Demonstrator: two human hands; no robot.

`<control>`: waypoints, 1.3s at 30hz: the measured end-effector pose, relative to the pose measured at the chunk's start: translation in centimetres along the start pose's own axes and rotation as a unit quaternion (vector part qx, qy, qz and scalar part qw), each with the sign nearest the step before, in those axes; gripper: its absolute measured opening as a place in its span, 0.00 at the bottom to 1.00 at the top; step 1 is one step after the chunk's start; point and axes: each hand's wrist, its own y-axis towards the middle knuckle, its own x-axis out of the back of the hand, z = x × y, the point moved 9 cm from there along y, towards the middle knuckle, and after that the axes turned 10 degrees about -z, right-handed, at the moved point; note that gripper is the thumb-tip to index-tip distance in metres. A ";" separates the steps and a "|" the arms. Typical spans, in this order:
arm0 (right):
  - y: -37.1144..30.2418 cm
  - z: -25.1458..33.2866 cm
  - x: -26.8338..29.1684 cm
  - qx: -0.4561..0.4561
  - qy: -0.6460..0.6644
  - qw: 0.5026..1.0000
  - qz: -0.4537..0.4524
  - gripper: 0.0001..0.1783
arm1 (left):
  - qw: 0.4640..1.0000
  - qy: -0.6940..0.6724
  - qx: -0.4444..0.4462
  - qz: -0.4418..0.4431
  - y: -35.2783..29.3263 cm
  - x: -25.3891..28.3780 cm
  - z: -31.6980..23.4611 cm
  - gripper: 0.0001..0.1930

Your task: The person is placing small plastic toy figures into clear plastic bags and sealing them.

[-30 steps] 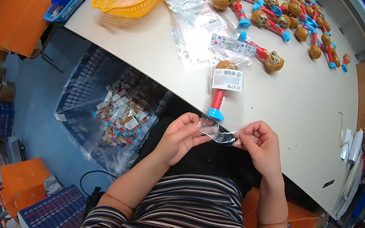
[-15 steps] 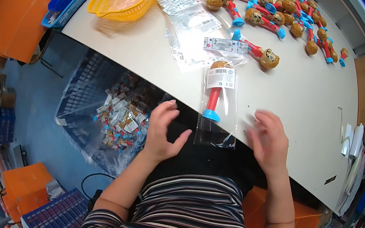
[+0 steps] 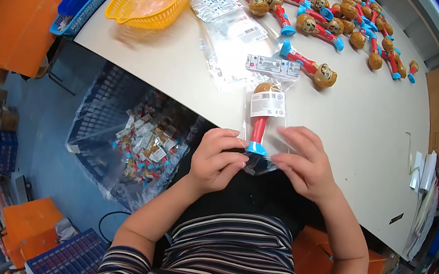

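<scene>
A clear plastic bag (image 3: 276, 131) lies over the table's near edge. Inside it is a red stick-shaped figure (image 3: 259, 128), probably a candy dispenser, with a blue foot and a round brown head, partly behind a white label. A printed header strip tops the bag. At the lower left side of the bag, beside the blue foot, my left hand (image 3: 216, 159) pinches the film. My right hand (image 3: 308, 163) has its thumb and a finger closed on the opposite side, other fingers raised. Just beyond lies a loose figure of the same kind (image 3: 305, 64).
Flat clear bags (image 3: 238, 44) are spread left of the loose figure. More figures (image 3: 347, 26) crowd the far right. A yellow basket (image 3: 114, 4) and a blue basket (image 3: 89, 4) stand at left. Below the table edge, a lined crate (image 3: 87, 118) holds many bagged figures.
Both hands have come inward from either side and taken hold of the bag's lower end. That end, hanging flat before, is now drawn up and bunched between them.
</scene>
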 end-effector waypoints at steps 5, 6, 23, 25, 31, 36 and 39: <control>-0.5 -1.7 1.3 -0.182 0.089 0.974 -0.098 0.05 | 0.996 -0.028 0.079 -0.025 1.1 -0.3 0.4 0.04; -0.7 -1.7 1.3 -0.183 0.088 0.974 -0.099 0.05 | 0.995 -0.030 0.094 -0.027 1.2 -0.3 0.6 0.04; -2.1 -4.6 1.0 -0.403 0.098 0.901 -0.130 0.07 | 0.977 0.122 0.173 -0.001 2.8 -2.3 0.9 0.13; -2.6 -4.8 1.4 -0.403 0.083 0.902 -0.133 0.07 | 0.968 0.153 0.193 0.059 2.7 -2.8 1.0 0.09; -3.5 -5.1 1.7 -0.437 0.180 0.853 -0.220 0.17 | 0.958 0.134 0.250 -0.044 4.8 -1.5 2.2 0.34; -2.3 -3.9 1.2 -0.452 0.123 0.865 -0.177 0.34 | 0.939 0.079 0.333 0.030 4.3 -4.2 2.1 0.50; -2.3 -5.5 -1.1 -0.498 0.263 0.817 -0.124 0.32 | 0.897 -0.021 0.438 0.045 3.3 -5.1 3.2 0.51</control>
